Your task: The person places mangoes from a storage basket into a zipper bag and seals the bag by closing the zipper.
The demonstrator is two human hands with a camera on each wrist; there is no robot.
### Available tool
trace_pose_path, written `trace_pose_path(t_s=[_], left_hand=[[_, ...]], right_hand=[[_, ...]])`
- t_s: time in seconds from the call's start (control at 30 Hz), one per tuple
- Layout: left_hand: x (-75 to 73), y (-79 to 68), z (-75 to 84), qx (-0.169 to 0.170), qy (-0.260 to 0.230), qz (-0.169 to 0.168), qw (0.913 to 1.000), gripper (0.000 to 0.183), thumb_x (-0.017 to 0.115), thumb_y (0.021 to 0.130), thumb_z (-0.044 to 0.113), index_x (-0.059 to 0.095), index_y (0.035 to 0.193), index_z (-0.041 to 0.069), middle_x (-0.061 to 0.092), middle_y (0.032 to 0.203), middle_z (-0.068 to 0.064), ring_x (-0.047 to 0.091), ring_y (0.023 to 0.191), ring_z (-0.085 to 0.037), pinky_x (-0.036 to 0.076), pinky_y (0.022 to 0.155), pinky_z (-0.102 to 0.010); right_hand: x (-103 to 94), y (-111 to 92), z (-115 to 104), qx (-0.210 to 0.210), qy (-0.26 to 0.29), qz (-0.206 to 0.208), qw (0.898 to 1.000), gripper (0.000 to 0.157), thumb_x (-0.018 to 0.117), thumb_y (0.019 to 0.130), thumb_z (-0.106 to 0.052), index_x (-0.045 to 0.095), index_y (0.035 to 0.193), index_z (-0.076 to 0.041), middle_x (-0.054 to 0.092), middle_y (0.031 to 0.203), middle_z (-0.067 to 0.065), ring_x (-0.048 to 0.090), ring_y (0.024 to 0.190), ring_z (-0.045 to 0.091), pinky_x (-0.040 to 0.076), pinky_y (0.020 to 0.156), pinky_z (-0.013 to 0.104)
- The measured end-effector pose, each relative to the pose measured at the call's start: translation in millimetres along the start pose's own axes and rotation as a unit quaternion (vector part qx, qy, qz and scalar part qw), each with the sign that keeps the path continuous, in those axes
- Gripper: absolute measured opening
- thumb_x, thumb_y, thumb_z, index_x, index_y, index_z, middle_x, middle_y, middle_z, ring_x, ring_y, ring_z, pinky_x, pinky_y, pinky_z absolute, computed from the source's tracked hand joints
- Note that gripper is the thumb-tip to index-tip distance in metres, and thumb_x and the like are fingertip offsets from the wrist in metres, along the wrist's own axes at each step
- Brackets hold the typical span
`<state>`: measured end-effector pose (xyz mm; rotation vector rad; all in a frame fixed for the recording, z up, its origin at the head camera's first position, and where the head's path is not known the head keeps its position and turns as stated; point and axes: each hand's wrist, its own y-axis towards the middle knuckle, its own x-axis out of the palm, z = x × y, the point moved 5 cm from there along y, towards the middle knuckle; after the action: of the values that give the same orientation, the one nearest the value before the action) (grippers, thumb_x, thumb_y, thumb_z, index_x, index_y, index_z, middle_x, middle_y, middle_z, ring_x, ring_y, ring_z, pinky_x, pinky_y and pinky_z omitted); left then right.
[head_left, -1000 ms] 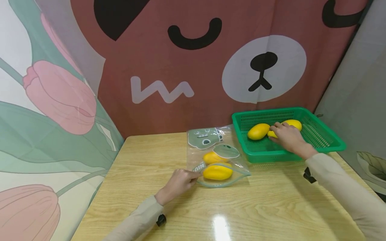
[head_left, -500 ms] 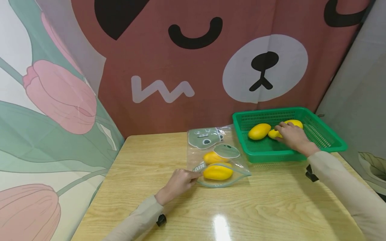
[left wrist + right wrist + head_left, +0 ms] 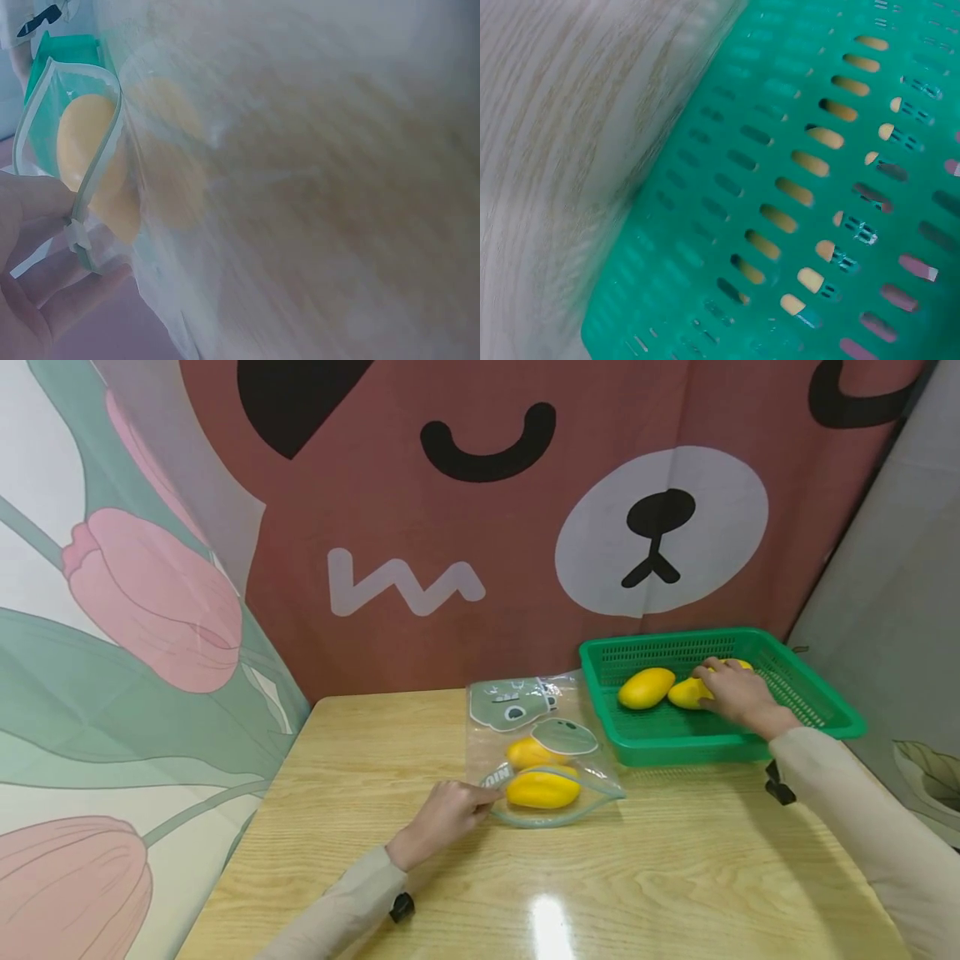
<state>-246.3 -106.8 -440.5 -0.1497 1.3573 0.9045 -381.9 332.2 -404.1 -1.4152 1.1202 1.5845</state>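
Note:
My left hand [image 3: 446, 814] pinches the left edge of the open mouth of a clear zip bag [image 3: 592, 777]. In the left wrist view, thumb and fingers hold the bag's zip strip [image 3: 79, 234]. Inside the bag lie two yellow mangoes, one near the mouth [image 3: 543, 788] and one behind it [image 3: 531, 752]. My right hand [image 3: 738, 693] reaches into a green basket [image 3: 675, 752], fingers bent down over the mangoes at its right. A mango [image 3: 688, 693] shows beside the fingertips, another [image 3: 742, 665] behind the hand. I cannot tell whether the fingers grip one.
Another mango [image 3: 647, 688] lies at the left inside the basket. The basket stands at the table's back right, against the bag's right side. A wooden table [image 3: 360, 760] carries everything. A printed curtain [image 3: 420, 635] hangs behind it.
My right hand has slid a little to the right inside the basket, uncovering more of the middle mango. The left hand and the bag have stayed in place.

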Motion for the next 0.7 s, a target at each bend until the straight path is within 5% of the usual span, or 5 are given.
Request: trace_pose_path(t_s=[0.7], left_hand=[[-0.1,0.5,0.3,0.01,0.002,0.012,0.9999,0.027,0.074,0.082,-0.003,0.078,0.106,0.008,0.069,0.072,0.004,0.037,0.053,0.001,0.035,0.049,-0.011]], right_hand=[[14.0,3,24,0.028,0.012,-0.028,0.999,0.054,0.074,0.087,-0.01,0.052,0.131,0.01,0.042,0.136,0.036,0.039,0.119,0.057,0.038,0.088,0.069]])
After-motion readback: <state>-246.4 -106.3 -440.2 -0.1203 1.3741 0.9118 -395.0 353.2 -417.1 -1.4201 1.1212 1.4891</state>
